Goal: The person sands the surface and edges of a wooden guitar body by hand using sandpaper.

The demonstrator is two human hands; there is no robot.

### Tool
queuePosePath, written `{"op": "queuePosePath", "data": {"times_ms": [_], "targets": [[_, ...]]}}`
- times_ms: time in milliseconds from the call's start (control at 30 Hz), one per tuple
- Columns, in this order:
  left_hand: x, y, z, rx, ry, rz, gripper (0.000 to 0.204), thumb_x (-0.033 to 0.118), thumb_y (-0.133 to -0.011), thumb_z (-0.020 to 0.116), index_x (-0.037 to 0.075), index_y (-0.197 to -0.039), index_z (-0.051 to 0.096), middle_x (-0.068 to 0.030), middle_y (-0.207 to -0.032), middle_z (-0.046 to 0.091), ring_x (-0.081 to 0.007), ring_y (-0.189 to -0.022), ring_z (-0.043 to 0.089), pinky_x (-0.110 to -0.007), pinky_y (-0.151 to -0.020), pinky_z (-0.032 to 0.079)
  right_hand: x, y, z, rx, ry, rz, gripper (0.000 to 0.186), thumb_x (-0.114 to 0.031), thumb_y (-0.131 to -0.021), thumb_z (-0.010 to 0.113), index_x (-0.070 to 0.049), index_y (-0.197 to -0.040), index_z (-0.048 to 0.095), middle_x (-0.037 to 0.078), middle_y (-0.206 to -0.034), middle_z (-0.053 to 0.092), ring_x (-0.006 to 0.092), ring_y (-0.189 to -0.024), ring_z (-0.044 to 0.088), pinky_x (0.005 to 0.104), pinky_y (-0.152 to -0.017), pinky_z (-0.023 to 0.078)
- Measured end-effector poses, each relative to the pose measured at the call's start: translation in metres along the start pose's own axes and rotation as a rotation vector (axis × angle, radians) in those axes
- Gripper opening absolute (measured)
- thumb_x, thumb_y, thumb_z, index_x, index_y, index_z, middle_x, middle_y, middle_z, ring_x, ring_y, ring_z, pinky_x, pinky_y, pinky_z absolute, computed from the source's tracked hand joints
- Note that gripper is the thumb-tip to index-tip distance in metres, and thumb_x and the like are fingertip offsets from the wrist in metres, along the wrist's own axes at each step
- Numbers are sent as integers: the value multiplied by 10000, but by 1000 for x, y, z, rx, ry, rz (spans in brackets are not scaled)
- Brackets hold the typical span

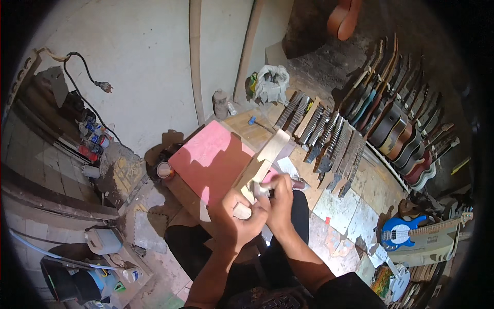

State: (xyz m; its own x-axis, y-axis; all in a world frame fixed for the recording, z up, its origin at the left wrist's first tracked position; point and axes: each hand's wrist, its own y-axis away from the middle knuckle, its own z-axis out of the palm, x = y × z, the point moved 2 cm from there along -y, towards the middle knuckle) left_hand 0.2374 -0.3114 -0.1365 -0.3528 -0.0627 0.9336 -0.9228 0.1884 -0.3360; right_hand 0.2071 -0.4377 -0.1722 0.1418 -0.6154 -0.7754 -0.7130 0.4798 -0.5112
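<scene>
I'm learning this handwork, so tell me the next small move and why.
Probably slide the right hand along the pale wooden piece: it pinches a small greyish item at the wood's edge, while the left hand grips the near end.

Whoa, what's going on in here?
Someone is handling a piece of wood with both hands. The left grip holds its near end, and the right grip pinches something small, hard to make out, close against it. A pink board lies to the left. Guitars stand in a row off to the right.
</scene>
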Motion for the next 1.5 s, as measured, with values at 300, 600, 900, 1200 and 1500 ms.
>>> {"op": "queuePosePath", "data": {"times_ms": [300,600,900,1200,1500], "targets": [[7,-3,-1,-5,48,19,299,81,-731,804,51,-708,507,-104,-651,595,-188,-581,582,-347,-554,471,3,4,-2,-8,-13,18,244,-13,-803,765,-25,-906,543,153,-895,547,345,-866,551,425,-748,458],[2,5,-5,-52,-39,71,265,-37,-711,723,38,-759,474,-38,-675,570,-67,-619,513,-259,-553,442,-6,-10,7,31,-20,-82,227,-6,-790,755,-31,-904,561,141,-898,554,345,-878,552,424,-770,449],[-3,7,-6,6,-84,56,286,47,-680,787,58,-723,504,-82,-619,556,-181,-557,575,-331,-530,447,-9,-13,14,45,-62,-80,240,-15,-801,773,-30,-887,549,145,-900,552,341,-861,554,422,-754,449],[-2,0,-10,10,-136,41,262,1,-667,751,45,-734,502,-69,-648,572,-139,-586,556,-325,-613,479,0,-1,9,13,-9,-42,257,-25,-803,784,-26,-884,540,146,-890,535,338,-831,540,430,-732,439],[-2,-4,-18,17,-105,28,235,2,-672,730,41,-734,508,-47,-651,574,-115,-606,554,-291,-583,444,0,4,8,-5,-25,6,262,19,-788,765,-28,-885,526,146,-907,548,343,-836,554,417,-735,454]]}}
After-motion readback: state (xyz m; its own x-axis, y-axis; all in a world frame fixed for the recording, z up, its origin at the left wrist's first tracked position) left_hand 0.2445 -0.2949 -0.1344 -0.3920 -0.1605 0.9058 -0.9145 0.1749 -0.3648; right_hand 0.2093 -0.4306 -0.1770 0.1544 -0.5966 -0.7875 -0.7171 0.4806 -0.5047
